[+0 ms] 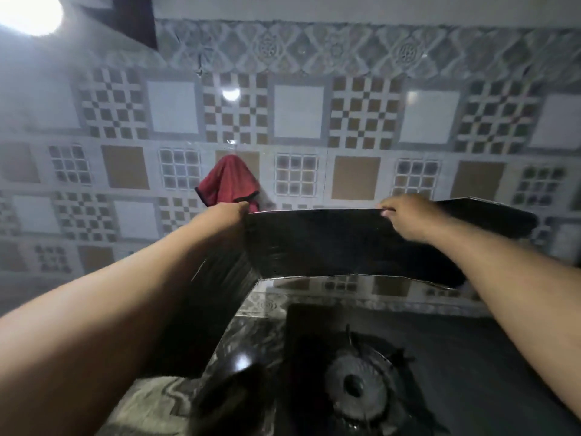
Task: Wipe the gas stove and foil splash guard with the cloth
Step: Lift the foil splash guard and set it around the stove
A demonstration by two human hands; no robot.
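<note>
The foil splash guard (pixel 317 243) is a dark folded panel held up above the gas stove (pixel 456 350), its lower edge clear of the counter. My left hand (pixel 231 215) grips its top left corner. My right hand (pixel 408 217) pinches its top edge further right. A red cloth (pixel 228 180) hangs on the tiled wall just above my left hand, touched by neither hand. The stove's black top shows one round burner (pixel 356 383) with its grate below the guard.
A patterned tiled wall (pixel 298 111) fills the background. The stove sits on a marbled stone counter (pixel 248 338). A dark rounded object (pixel 232 401) stands at the stove's near left corner. A bright lamp (pixel 30 12) glares at the top left.
</note>
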